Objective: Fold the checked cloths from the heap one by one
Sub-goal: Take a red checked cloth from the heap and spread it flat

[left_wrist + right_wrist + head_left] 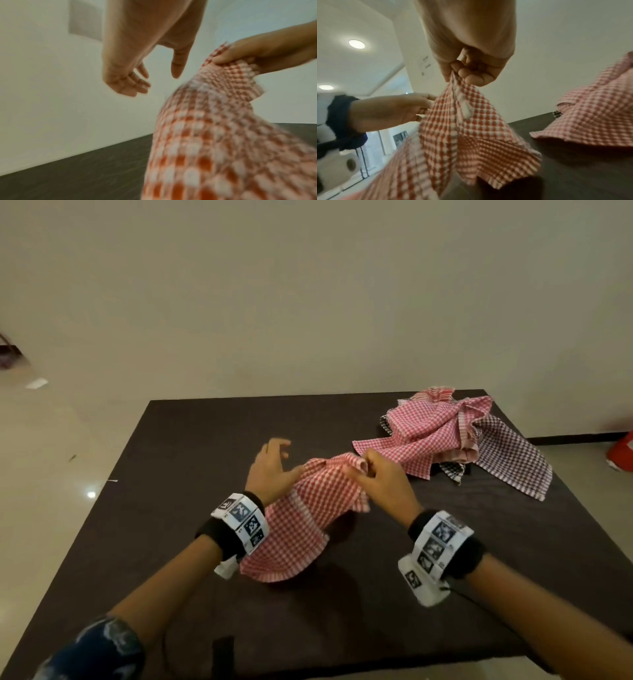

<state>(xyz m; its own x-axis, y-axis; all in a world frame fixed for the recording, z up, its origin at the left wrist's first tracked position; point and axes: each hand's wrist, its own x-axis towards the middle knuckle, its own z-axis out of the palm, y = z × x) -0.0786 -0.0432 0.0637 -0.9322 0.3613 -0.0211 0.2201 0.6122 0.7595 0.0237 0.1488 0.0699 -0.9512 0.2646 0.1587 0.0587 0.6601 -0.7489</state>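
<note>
A red-and-white checked cloth (308, 515) hangs bunched above the middle of the dark table (178, 460). My right hand (373, 474) pinches its top edge between thumb and curled fingers (467, 73), and the cloth (471, 121) drapes down from there. My left hand (274, 467) is beside the cloth on its left, fingers spread and relaxed, holding nothing; its thumb lies close to the fabric. In the left wrist view the left hand (150, 75) is open next to the cloth (214, 128). The heap (442, 433) of checked cloths lies at the table's far right.
The heap includes pink-red cloths and a dark purple checked one (507, 460) spilling toward the right edge. A red object (621, 453) stands on the floor past the table's right side. Pale floor lies to the left, and a wall stands behind.
</note>
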